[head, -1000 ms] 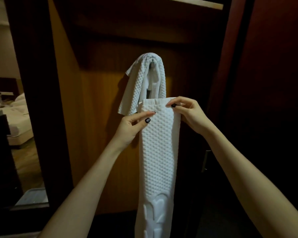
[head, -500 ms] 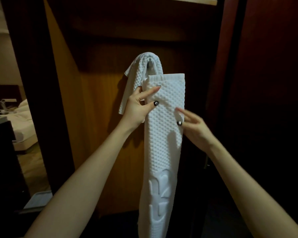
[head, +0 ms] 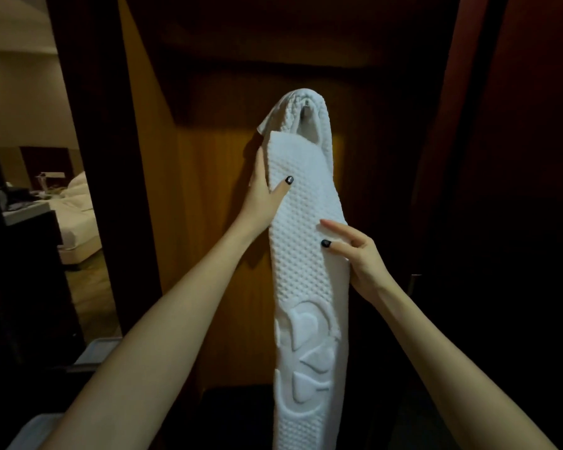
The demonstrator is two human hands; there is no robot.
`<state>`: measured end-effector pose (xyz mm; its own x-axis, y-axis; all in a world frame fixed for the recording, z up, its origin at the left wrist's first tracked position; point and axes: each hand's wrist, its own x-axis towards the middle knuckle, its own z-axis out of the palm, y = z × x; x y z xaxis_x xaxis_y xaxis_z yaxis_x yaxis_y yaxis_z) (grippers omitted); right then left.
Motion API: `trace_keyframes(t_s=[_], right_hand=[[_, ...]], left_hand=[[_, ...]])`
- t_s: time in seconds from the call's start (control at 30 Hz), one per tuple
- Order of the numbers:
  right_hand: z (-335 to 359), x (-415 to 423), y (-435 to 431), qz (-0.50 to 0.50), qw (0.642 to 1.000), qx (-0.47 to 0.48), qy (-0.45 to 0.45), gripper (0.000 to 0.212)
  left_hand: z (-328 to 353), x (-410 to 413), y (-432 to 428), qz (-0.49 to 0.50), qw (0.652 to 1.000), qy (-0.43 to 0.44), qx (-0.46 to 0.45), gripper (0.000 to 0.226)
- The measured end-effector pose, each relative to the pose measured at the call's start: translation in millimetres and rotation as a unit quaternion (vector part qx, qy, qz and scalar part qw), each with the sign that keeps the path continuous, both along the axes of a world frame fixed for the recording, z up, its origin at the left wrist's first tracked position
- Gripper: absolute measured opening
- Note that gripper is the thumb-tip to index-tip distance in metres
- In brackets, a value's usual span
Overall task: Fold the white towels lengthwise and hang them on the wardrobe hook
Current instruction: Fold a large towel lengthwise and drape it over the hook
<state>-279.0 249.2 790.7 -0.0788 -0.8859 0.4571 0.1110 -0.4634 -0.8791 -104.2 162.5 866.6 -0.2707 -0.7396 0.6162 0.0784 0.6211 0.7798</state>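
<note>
— Well, where is the folded towel [head: 306, 271]?
— Held upright before the wardrobe panel [head: 208, 222]. Its top end overlaps the hung towel [head: 293, 105], which drapes the hook [head: 306, 112].
— And the left hand [head: 262, 194]?
— It grips the left edge near the top, thumb across the front, fingers behind (hidden).
— And the right hand [head: 358, 254]?
— Lower down, pinching the right edge, with thumb and forefinger on the front.
— Anything else?
— Only a bed [head: 75, 219], seen through the gap at far left.
</note>
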Motion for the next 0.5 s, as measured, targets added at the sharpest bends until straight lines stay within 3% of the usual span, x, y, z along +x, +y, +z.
trace_keyframes(t_s=[0.13,0.27,0.5], right_hand=[[1,4,-2,-0.045,0.999,0.015,-0.002,0.035],[-1,6,2,-0.051,0.998,0.027,-0.007,0.04],[-8,5,13,-0.047,0.999,0.026,-0.007,0.04]], left_hand=[[-56,7,15,0.027,0.995,0.032,0.089,0.083],[-100,14,33,0.024,0.991,0.052,0.118,0.077],[-113,10,38,0.032,0.982,0.126,0.135,0.056]])
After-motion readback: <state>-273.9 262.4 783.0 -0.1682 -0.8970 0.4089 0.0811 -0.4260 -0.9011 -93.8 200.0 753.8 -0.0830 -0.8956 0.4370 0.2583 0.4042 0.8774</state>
